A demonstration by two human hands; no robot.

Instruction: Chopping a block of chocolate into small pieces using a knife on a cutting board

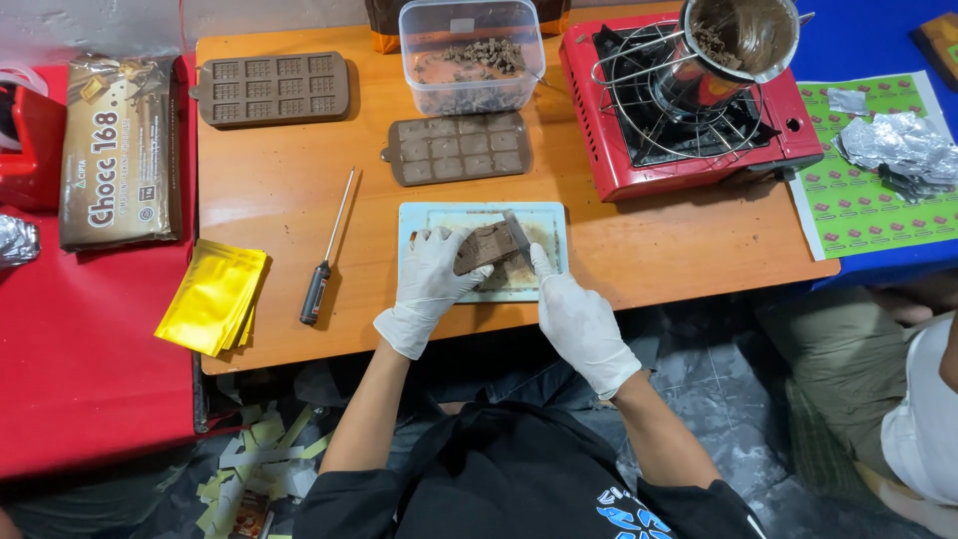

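Head view: our gloved left hand (431, 284) holds the chocolate block (486, 246) on the pale cutting board (544, 222), fingers curled around its left end. Our gloved right hand (577, 317) is clenched on a knife (517, 235) against the block. Board lies on the orange desk (279, 190), near two brown moulds (461, 148) and a thermometer (326, 255).

we see two brown silicone bar moulds (273, 88) (457, 148) on the orange wooden table (679, 250), a clear plastic tub of chocolate bits (471, 55) behind them. a red portable gas stove (689, 110) carries a steel pot (743, 40) on a wire rack. a black-handled probe thermometer (326, 250) lies beside yellow foil pouches (212, 295). a large wrapped chocolate slab (120, 150) rests on red cloth (80, 359); crumpled silver foil (898, 148) sits far right.
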